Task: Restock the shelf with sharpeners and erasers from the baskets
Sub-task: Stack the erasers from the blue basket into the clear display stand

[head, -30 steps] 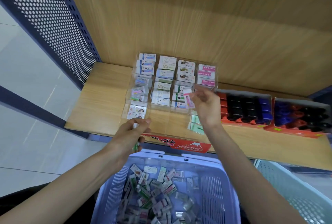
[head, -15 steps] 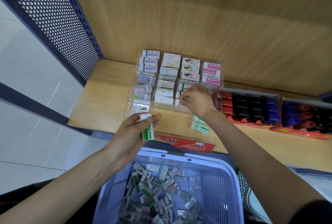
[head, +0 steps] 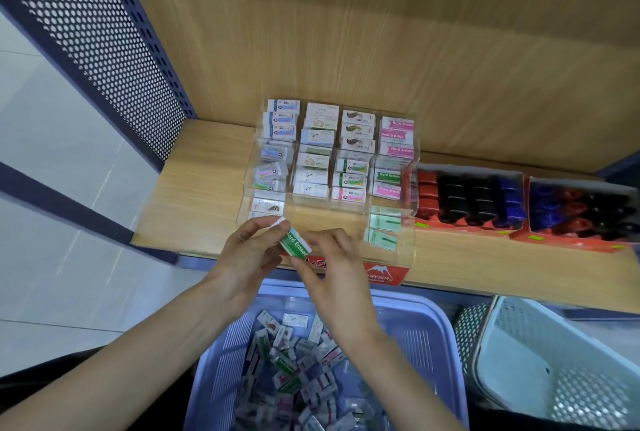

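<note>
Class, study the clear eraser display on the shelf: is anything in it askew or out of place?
Yes. In the back right compartment the middle pink eraser is turned round, its lettering upside down beside its neighbours. The left column's middle erasers lie tilted.

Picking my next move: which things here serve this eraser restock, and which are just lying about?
In use: green Hard Eraser, left hand, right hand, clear eraser display, purple basket.
Idle: red cardboard trays, white basket, perforated side panel.

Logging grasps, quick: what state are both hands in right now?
Left hand: holding the green-sleeved white rectangular eraser.
Right hand: pinching the same eraser.
</note>
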`<state>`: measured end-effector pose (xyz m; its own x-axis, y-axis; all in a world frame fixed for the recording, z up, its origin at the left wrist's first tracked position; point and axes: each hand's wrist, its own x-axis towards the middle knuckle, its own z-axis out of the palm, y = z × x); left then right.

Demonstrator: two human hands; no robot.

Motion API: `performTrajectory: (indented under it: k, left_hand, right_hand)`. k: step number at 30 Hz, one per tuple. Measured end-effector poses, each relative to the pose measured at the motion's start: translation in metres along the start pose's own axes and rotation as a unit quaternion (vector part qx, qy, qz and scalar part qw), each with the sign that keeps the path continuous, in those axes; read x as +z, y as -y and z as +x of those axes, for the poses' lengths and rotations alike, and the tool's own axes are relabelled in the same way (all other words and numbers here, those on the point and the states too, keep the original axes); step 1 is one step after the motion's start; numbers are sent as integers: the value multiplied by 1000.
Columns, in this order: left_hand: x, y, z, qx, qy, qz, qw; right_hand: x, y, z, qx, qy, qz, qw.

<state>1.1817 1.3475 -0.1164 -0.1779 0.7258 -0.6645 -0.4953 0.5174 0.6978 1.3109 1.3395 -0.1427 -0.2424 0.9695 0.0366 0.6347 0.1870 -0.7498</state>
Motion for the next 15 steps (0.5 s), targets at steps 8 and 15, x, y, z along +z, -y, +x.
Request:
performTrajectory:
  k: [8, 15]
  left_hand:
    - [10, 10, -3, 11, 33, 51, 998]
    - [22, 16, 2, -1, 47, 100, 994]
  right_hand:
    - [-10, -19, -8, -78, -55, -69, 993]
    - [-31, -34, -2, -70, -75, -58, 993]
